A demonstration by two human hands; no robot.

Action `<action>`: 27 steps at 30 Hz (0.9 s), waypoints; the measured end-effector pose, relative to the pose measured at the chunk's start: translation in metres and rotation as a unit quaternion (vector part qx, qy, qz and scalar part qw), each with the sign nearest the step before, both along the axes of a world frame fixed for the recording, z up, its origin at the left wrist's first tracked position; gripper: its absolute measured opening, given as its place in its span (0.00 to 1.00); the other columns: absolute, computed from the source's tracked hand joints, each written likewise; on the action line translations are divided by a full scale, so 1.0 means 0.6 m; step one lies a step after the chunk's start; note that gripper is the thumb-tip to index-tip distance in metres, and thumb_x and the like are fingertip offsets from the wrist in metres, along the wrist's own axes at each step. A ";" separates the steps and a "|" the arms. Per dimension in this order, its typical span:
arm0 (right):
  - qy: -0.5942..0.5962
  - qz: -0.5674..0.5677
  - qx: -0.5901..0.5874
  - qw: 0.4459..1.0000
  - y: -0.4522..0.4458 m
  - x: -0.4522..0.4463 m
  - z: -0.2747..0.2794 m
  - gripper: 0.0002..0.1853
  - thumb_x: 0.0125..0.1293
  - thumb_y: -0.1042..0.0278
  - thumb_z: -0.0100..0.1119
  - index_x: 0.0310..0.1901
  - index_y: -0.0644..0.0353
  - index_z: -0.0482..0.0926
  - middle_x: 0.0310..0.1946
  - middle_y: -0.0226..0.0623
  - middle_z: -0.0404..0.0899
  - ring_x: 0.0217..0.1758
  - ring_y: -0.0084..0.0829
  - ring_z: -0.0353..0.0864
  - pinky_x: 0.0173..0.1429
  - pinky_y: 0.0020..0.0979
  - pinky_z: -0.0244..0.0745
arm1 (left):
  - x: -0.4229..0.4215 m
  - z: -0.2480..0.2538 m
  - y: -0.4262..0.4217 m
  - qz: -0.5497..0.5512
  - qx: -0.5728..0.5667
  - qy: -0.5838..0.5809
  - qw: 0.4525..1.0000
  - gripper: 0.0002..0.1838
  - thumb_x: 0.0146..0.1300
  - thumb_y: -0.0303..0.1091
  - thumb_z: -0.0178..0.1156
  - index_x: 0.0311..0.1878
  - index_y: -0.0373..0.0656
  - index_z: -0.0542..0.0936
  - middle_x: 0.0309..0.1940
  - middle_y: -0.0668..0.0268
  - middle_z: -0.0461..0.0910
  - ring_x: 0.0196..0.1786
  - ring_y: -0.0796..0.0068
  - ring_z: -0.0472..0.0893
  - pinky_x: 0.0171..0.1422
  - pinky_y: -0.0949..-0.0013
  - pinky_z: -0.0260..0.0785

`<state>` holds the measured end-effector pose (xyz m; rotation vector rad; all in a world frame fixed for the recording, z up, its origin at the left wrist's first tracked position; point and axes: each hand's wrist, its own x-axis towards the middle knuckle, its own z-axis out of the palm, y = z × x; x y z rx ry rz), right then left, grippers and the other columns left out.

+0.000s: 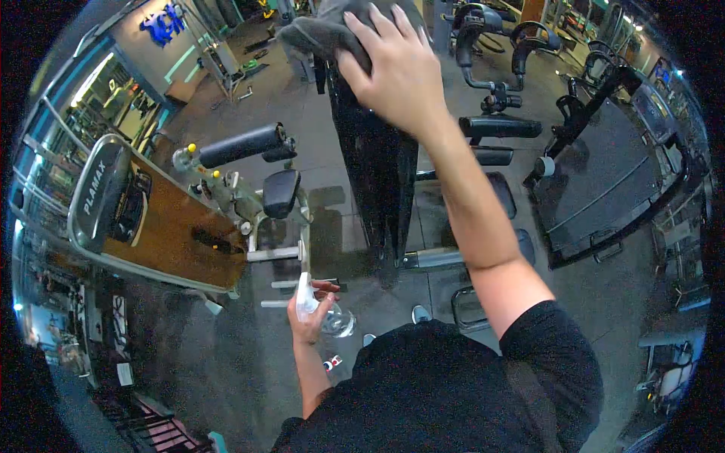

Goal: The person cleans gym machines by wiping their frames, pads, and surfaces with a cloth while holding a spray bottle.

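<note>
My right hand (400, 79) is stretched up and forward, its fingers bent over a dark grey cloth (311, 34). It presses the cloth onto the top of a tall black machine column (374, 166); the surface under the cloth is hidden. Low at my side, my left hand (305, 329) is wrapped round a spray bottle with a white trigger head and a clear body (338, 323). The fingers on the bottle's far side show only in part.
A leg machine with a black padded seat (281, 193) and a PLAMAX weight-stack housing (166, 226) stands left. On the right are padded machine arms (481, 34) and a treadmill (604, 174). My shoes (421, 313) stand on dark floor tiles behind the column.
</note>
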<state>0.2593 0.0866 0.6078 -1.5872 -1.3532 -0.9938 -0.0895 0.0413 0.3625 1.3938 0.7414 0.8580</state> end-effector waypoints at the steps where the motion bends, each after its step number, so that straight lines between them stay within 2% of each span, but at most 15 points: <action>1: -0.001 0.004 0.018 1.000 -0.017 -0.018 -0.036 0.34 0.68 0.52 0.66 0.74 0.51 0.74 0.77 0.53 0.64 0.78 0.67 0.60 0.77 0.62 0.62 | 0.002 0.009 -0.003 -0.008 -0.015 0.004 1.000 0.16 0.63 0.22 0.69 0.53 0.29 0.79 0.46 0.51 0.87 0.45 0.67 0.87 0.52 0.62 0.82; 4: 0.032 0.001 -0.004 0.999 -0.082 -0.087 -0.157 0.39 0.68 0.50 0.65 0.78 0.51 0.67 0.82 0.58 0.53 0.83 0.72 0.48 0.77 0.72 0.54 | 0.001 0.007 0.004 -0.027 -0.028 0.006 0.999 0.17 0.63 0.23 0.69 0.54 0.29 0.79 0.46 0.51 0.87 0.45 0.67 0.88 0.51 0.63 0.82; 6: 0.028 0.002 -0.093 0.995 -0.114 -0.124 -0.215 0.41 0.67 0.48 0.66 0.79 0.52 0.67 0.83 0.59 0.50 0.84 0.74 0.44 0.75 0.78 0.49 | -0.006 -0.002 0.007 -0.038 -0.031 0.004 0.999 0.17 0.63 0.23 0.69 0.54 0.29 0.79 0.45 0.51 0.87 0.44 0.67 0.88 0.50 0.63 0.82; 7: 0.022 -0.005 -0.102 0.994 -0.110 -0.120 -0.220 0.42 0.66 0.43 0.66 0.79 0.48 0.67 0.82 0.59 0.51 0.83 0.74 0.47 0.73 0.82 0.49 | -0.005 -0.005 0.010 -0.033 -0.024 0.004 0.999 0.17 0.63 0.23 0.70 0.53 0.30 0.80 0.45 0.52 0.87 0.44 0.67 0.88 0.50 0.64 0.81; 10: -0.067 -0.036 -0.072 0.994 -0.086 -0.074 -0.110 0.41 0.66 0.39 0.66 0.77 0.48 0.70 0.81 0.55 0.55 0.82 0.73 0.52 0.75 0.74 0.53 | -0.020 -0.011 0.019 -0.035 -0.013 0.017 0.999 0.15 0.62 0.22 0.70 0.52 0.31 0.81 0.44 0.53 0.88 0.42 0.68 0.88 0.49 0.65 0.81; 12: -0.009 0.026 -0.043 0.999 -0.035 -0.028 -0.032 0.41 0.67 0.38 0.62 0.79 0.41 0.66 0.82 0.61 0.50 0.82 0.74 0.49 0.77 0.74 0.52 | -0.028 -0.015 0.035 -0.036 -0.009 0.020 0.999 0.15 0.62 0.22 0.70 0.51 0.32 0.81 0.44 0.54 0.88 0.42 0.68 0.88 0.49 0.65 0.81; 14: 0.056 -0.019 -0.178 0.982 -0.013 0.006 0.085 0.45 0.66 0.29 0.59 0.76 0.53 0.70 0.74 0.58 0.68 0.79 0.59 0.64 0.81 0.54 0.59 | -0.031 -0.020 0.044 -0.030 -0.001 0.021 0.999 0.14 0.62 0.22 0.70 0.50 0.32 0.81 0.43 0.55 0.88 0.42 0.69 0.87 0.50 0.65 0.80; 16: 0.262 0.057 -0.321 0.908 0.008 0.047 0.178 0.48 0.66 0.26 0.58 0.80 0.47 0.64 0.77 0.59 0.62 0.80 0.60 0.62 0.81 0.53 0.61 | -0.033 0.001 0.038 -0.036 -0.017 0.009 0.999 0.14 0.62 0.22 0.69 0.51 0.32 0.81 0.44 0.55 0.88 0.43 0.70 0.87 0.50 0.65 0.80; 17: 0.264 0.055 -0.316 0.910 0.038 0.074 0.177 0.48 0.66 0.26 0.58 0.80 0.47 0.64 0.77 0.59 0.62 0.80 0.60 0.62 0.81 0.53 0.61 | -0.032 0.012 0.039 -0.045 -0.017 0.020 0.999 0.13 0.63 0.22 0.69 0.50 0.32 0.81 0.44 0.55 0.88 0.43 0.71 0.87 0.51 0.65 0.80; 19: 0.202 -0.055 -0.277 0.938 0.088 0.107 0.148 0.47 0.65 0.27 0.58 0.81 0.44 0.62 0.79 0.61 0.58 0.80 0.63 0.61 0.80 0.51 0.64 | -0.035 0.003 0.044 -0.057 -0.021 0.014 0.998 0.13 0.63 0.22 0.69 0.50 0.33 0.82 0.45 0.56 0.88 0.44 0.71 0.87 0.51 0.65 0.80; 20: 0.199 -0.058 -0.279 0.938 0.073 0.095 0.139 0.47 0.65 0.27 0.58 0.81 0.44 0.62 0.79 0.61 0.58 0.80 0.63 0.61 0.80 0.51 0.64 | -0.036 0.002 0.043 -0.059 -0.024 0.011 0.998 0.13 0.63 0.22 0.69 0.50 0.33 0.82 0.45 0.56 0.88 0.44 0.71 0.87 0.51 0.65 0.80; 22: 0.238 0.037 -0.207 0.948 0.019 0.067 0.106 0.49 0.63 0.29 0.60 0.82 0.46 0.60 0.80 0.61 0.56 0.82 0.65 0.57 0.81 0.57 0.60 | -0.039 0.003 0.040 -0.089 -0.024 0.032 0.995 0.13 0.63 0.23 0.69 0.50 0.34 0.82 0.45 0.57 0.88 0.44 0.72 0.86 0.52 0.66 0.79; 24: 0.163 0.068 -0.094 0.980 -0.011 0.042 0.011 0.39 0.70 0.39 0.61 0.78 0.46 0.68 0.81 0.55 0.55 0.80 0.67 0.59 0.76 0.63 0.63 | -0.045 -0.022 0.040 -0.109 -0.016 0.049 0.993 0.13 0.63 0.23 0.70 0.50 0.34 0.82 0.44 0.58 0.88 0.44 0.72 0.86 0.52 0.66 0.79; 26: 0.129 -0.006 -0.042 0.991 -0.070 -0.053 -0.067 0.39 0.72 0.39 0.59 0.79 0.48 0.67 0.81 0.62 0.50 0.81 0.73 0.53 0.78 0.62 0.61 | -0.050 -0.035 0.040 -0.129 -0.005 0.064 0.990 0.13 0.63 0.24 0.70 0.50 0.35 0.82 0.44 0.59 0.88 0.45 0.73 0.86 0.53 0.67 0.79; 27: 0.089 -0.008 -0.025 0.996 -0.080 -0.075 -0.118 0.40 0.70 0.36 0.59 0.79 0.45 0.66 0.82 0.62 0.48 0.81 0.77 0.48 0.78 0.69 0.55 | -0.053 -0.034 0.037 -0.143 -0.016 0.054 0.988 0.13 0.63 0.24 0.70 0.49 0.35 0.82 0.44 0.60 0.89 0.45 0.73 0.86 0.53 0.67 0.78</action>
